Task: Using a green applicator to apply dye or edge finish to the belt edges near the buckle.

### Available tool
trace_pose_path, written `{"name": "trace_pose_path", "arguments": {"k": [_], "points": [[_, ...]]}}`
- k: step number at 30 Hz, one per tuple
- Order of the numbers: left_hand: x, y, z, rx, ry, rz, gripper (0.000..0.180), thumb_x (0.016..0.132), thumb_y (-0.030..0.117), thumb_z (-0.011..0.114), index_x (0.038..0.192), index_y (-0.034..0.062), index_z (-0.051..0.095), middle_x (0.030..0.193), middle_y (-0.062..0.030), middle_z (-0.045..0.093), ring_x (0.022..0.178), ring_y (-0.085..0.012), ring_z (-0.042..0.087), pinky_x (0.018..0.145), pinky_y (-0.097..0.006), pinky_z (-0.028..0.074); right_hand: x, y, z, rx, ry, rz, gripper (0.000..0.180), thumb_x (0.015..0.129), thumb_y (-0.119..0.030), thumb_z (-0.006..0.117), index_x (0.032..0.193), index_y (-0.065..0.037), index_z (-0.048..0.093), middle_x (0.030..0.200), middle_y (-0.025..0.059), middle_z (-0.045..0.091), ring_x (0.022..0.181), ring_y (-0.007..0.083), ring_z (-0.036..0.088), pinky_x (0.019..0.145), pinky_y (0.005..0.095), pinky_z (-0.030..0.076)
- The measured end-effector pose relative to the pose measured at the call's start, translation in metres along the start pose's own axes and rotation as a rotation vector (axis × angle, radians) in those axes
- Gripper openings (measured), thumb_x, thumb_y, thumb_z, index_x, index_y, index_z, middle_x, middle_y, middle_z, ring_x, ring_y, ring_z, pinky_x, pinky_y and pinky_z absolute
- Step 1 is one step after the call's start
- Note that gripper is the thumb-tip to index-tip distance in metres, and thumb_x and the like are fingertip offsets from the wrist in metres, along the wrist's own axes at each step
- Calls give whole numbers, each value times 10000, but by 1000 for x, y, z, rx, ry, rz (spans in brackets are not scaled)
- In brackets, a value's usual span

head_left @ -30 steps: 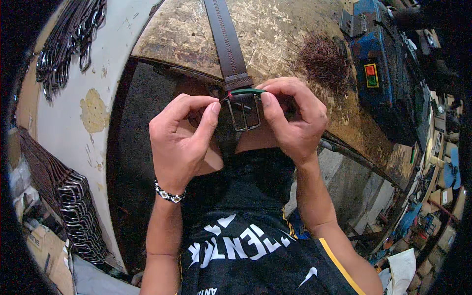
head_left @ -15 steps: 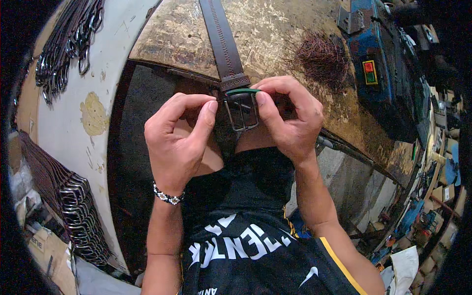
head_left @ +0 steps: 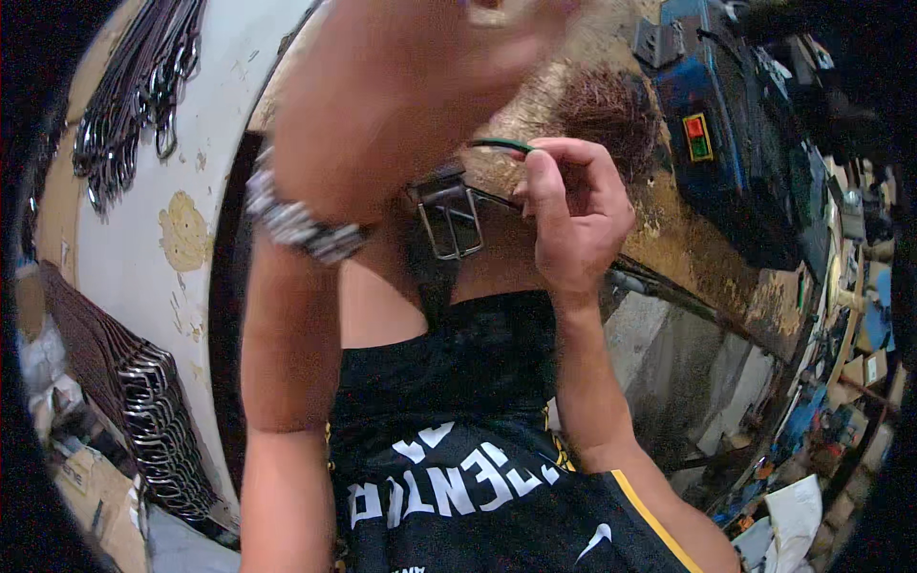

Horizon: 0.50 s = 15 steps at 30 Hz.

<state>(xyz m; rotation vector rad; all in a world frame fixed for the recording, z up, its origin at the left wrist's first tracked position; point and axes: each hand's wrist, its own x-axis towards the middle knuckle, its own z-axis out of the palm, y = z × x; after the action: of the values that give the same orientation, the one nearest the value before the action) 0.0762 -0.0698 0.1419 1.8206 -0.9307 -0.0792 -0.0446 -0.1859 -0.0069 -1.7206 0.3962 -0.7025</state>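
Observation:
A dark brown belt's metal buckle (head_left: pixel 452 224) hangs at the table's near edge, above my lap. My right hand (head_left: pixel 580 205) is just right of it, thumb and forefinger pinched on a thin dark green strip (head_left: pixel 499 142) that sticks out to the left. Another thin dark line runs from near the buckle's top toward my lower right fingers; what it is I cannot make out. My left hand (head_left: pixel 411 86) is raised close to the camera, smeared by motion, and covers most of the belt strap. Its fingers cannot be read.
Brown thread or wire lies in a tangled heap (head_left: pixel 611 110) on the worn wooden table (head_left: pixel 669 215). To the right stands a blue machine with a red and green switch (head_left: pixel 698 138). Belts with buckles (head_left: pixel 158 411) hang in bunches over the white surface (head_left: pixel 205 124) at left.
My left hand has swung up and across from beside the buckle, over the strap. My right hand has moved slightly away from the buckle, still pinching the green strip.

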Motion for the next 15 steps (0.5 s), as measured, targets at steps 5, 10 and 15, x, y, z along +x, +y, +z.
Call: {"name": "trace_pose_path", "arguments": {"k": [5,10,15], "points": [[-72,-58,0,368,60,137,253,802,5,731,1049,61,740,999,-92,657,884,-224,649,765,-329,525,4,-5,8,221,58,75,126,981,-146,666,999,-24,642,847,31,677,687,66,591,611,227,485],[-103,-64,25,464,-102,51,321,788,-11,744,1085,111,753,1111,-113,625,970,-290,638,838,-377,535,6,-10,9,363,102,75,135,991,-150,661,1029,-28,616,850,29,681,629,52,587,548,219,488],[-101,-74,21,452,-134,163,263,797,23,745,1052,88,744,1101,-110,658,973,-306,638,832,-393,542,2,-10,6,268,67,87,114,981,-141,669,1017,-38,635,826,19,669,655,48,587,577,219,483]]}}
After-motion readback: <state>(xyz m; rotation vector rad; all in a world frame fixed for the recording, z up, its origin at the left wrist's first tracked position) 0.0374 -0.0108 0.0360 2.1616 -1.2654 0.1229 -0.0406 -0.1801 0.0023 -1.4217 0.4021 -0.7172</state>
